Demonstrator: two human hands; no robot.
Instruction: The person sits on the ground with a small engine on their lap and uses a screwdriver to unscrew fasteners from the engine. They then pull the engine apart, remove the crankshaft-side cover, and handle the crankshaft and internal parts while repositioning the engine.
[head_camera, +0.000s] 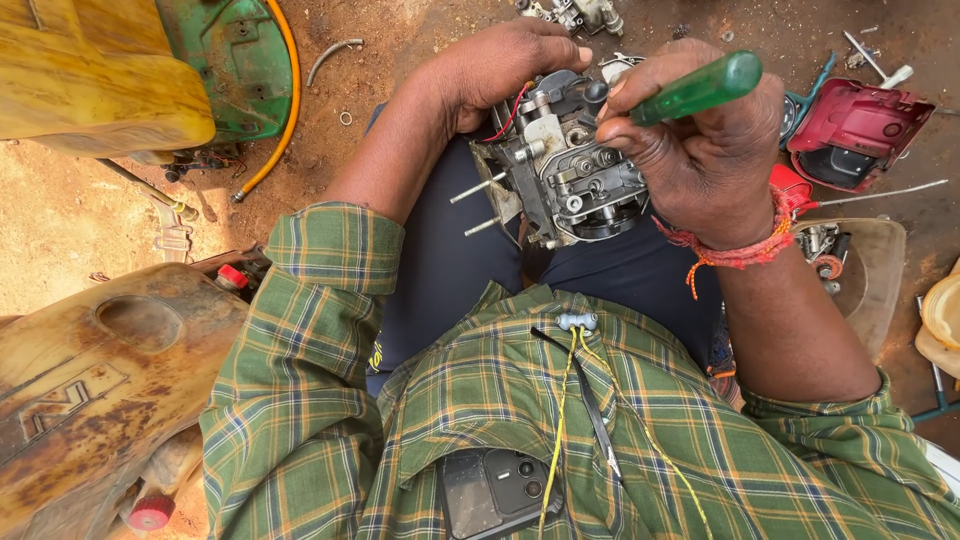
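here the left hand (500, 75) is gripping the carburetor (560, 165) while the right hand (700, 150), clamped on the green-handled screwdriver (695, 90), is working a screw, probably needing steady, square turning next.

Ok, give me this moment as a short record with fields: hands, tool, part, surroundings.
left hand: left hand grips the far side of the carburetor, holding it over the lap
right hand: right hand holds the screwdriver, green handle up; its tip is hidden at the carburetor
part: grey metal, two studs sticking out toward the left, red wire on top
wrist: red thread band on the right wrist
surroundings: dirt ground, red cover at right, rusty tank at left, phone in shirt pocket
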